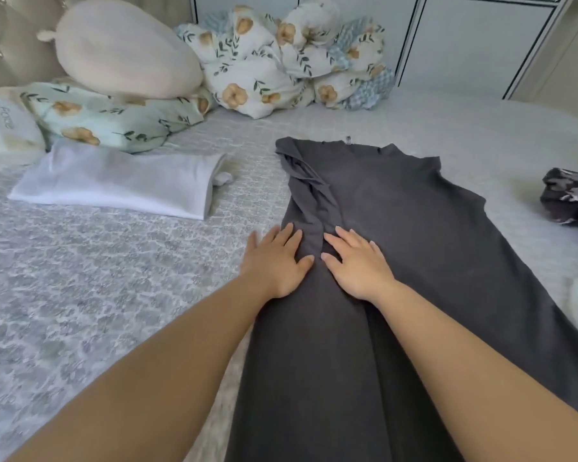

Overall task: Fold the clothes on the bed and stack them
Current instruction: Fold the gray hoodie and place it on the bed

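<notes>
A dark grey garment (414, 235) lies spread lengthwise on the bed (80, 261), its neckline toward the far side. Its left sleeve is folded inward over the body. My left hand (276, 258) lies flat with straight fingers on the garment's left folded edge. My right hand (356, 265) presses flat on the cloth just beside it, thumbs nearly touching. A folded white garment (121, 185) sits on the bed to the left. A dark patterned garment (571, 198) lies at the right edge.
Floral pillows (104, 118) and a cream plush cushion (124, 48) are piled at the headboard on the far left. A bunched floral duvet (281, 58) lies at the back. White cabinet doors (464, 38) stand behind the bed.
</notes>
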